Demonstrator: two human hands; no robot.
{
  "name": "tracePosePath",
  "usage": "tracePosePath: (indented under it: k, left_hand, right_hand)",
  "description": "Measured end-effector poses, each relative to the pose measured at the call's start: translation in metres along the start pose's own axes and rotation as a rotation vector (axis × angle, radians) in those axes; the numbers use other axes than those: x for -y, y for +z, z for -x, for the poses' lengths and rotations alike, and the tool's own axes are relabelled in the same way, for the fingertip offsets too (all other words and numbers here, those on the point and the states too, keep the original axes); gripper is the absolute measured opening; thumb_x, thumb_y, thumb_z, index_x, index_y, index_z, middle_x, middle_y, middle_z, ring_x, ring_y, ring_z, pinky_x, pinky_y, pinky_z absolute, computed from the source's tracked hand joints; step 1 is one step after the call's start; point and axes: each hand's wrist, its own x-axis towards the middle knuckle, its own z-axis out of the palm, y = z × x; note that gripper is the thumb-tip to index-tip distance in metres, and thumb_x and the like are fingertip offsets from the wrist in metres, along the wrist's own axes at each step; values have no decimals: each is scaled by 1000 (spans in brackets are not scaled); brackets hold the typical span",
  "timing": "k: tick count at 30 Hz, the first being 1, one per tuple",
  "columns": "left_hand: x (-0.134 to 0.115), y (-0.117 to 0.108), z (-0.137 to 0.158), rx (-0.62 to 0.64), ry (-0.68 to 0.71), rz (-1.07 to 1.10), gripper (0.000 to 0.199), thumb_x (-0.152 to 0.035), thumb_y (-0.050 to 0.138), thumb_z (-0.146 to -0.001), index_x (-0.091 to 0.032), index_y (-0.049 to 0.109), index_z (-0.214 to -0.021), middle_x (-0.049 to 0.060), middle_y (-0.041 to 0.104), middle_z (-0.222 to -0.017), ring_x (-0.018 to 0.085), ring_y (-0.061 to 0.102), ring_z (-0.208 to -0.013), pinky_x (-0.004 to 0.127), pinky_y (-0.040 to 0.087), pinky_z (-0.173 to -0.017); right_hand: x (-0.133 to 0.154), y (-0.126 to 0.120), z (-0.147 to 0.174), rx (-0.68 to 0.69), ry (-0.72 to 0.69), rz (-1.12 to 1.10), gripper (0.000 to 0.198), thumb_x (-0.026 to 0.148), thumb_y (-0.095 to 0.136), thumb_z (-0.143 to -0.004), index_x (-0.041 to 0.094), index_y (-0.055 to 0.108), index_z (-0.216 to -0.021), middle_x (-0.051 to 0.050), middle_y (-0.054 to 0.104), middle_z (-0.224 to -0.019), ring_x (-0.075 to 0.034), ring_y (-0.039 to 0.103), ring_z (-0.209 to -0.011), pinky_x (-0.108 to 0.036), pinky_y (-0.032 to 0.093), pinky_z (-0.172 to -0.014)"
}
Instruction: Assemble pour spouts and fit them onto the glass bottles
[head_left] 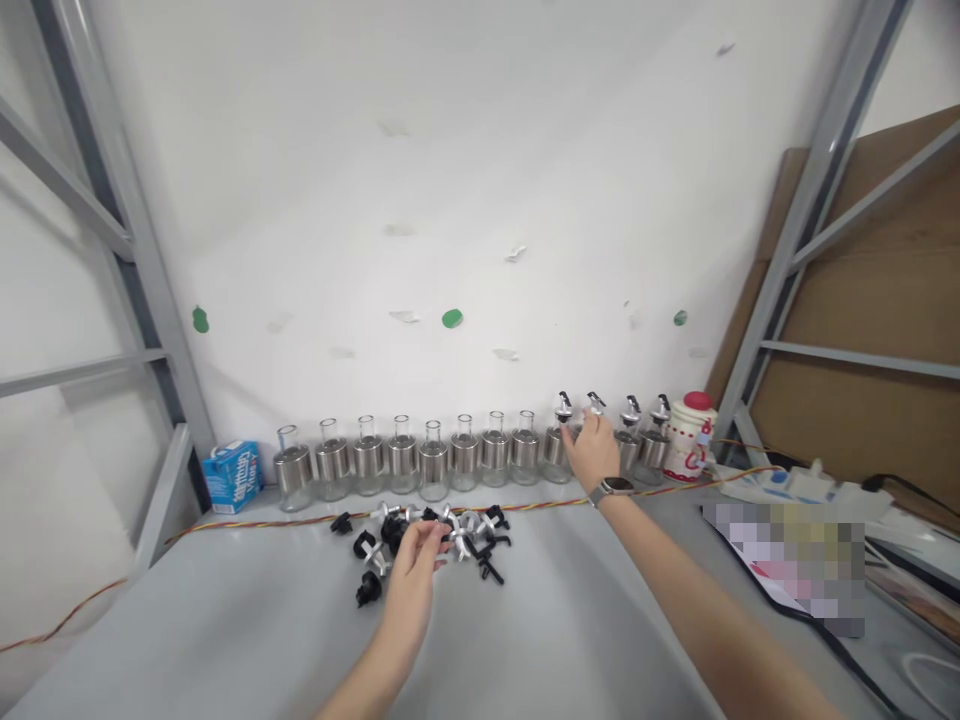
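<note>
Bare forearms (694, 600) reach toward a loose pile of black-and-silver pourer stoppers (391, 532), the left hand (422, 548) at it with bent fingers nearly meeting, on what I cannot tell. Beyond the pile to the right, the right hand (596, 450) half-curls just below an upright silver-and-black pourer (595, 402), its grip hidden. Behind the pile, clear steel-sleeved glass bottles (433, 462) line the grey worktop (540, 630).

Steel-banded glass bottles (403, 456) stand upright across mid-frame; loose black-and-silver spouts (391, 532) lie jumbled at lower centre.
</note>
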Motion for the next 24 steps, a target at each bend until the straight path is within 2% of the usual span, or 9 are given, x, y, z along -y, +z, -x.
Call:
tracePosePath:
  k: [3,11,14,18,20,24]
  left_hand:
    - [-1,1,1,-2,-14,4,36,-50,53,-65,-17,52,-81,8,61,-94,21,58,-84,31,41,-73]
    - [-2,1,2,21,-33,-7,35,-49,52,-65,-17,51,-80,8,59,-92,21,57,-84,29,40,-72]
    - [-3,1,3,31,-39,-11,36,-49,51,-66,-17,51,-81,7,59,-93,20,57,-84,29,40,-72]
    - [-7,2,5,29,-39,-21,35,-49,51,-67,-17,51,-79,6,60,-91,20,58,-84,29,40,-72]
    - [-8,2,7,24,-33,-22,32,-47,51,-67,-17,52,-79,6,60,-91,20,58,-83,29,40,-72]
    - [-5,1,5,26,-17,-6,35,-49,52,-66,-17,52,-81,8,61,-93,20,58,-83,30,41,-72]
  right_hand:
    - [6,-6,-10,13,-86,67,37,36,36,-83,6,49,-101,-21,50,-96,-31,43,-92,-41,30,-74]
    - [18,-1,-21,49,-207,145,31,32,44,-79,5,55,-89,-18,53,-88,-29,43,-88,-41,24,-77]
    - [18,4,-21,45,-178,134,34,30,44,-78,3,51,-99,-19,53,-91,-29,44,-86,-42,24,-77]
    - [19,5,-7,18,-78,82,49,33,38,-81,-1,36,-116,-23,50,-94,-32,45,-86,-44,26,-75]
    - [23,5,4,9,-39,35,52,36,33,-83,-1,33,-119,-24,49,-97,-33,44,-90,-45,27,-75]
    - [37,15,22,42,-20,-94,51,41,35,-83,3,37,-116,-21,47,-104,-30,43,-96,-39,31,-79]
